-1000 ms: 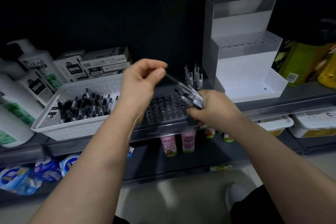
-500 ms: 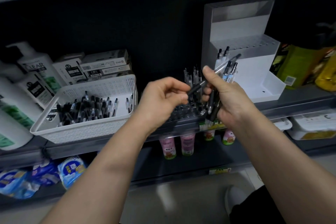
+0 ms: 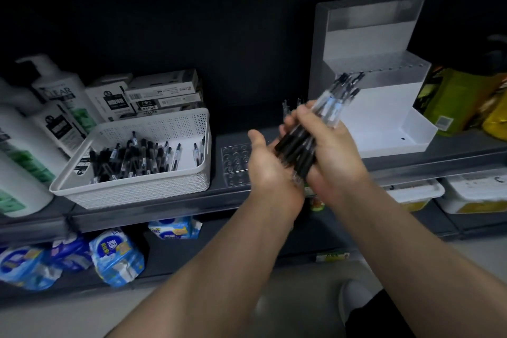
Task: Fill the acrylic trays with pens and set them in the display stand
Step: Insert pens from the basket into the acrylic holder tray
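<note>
My right hand [image 3: 333, 153] grips a pen bundle [image 3: 315, 129], my left hand [image 3: 267, 164] cupped open beneath; next, slotting pens into the acrylic tray [image 3: 236, 164] beside the basket [image 3: 142, 186].

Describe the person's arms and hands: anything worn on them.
Both forearms are bare up to the frame edge, with no sleeves showing. The left hand and right hand carry no gloves; no rings, watch or wristbands are visible.

A shop: dark shelving [image 3: 153, 208] stocked with shampoo bottles [image 3: 63, 90], boxed stationery [image 3: 162, 90] and tissue packs [image 3: 118, 258].
</note>
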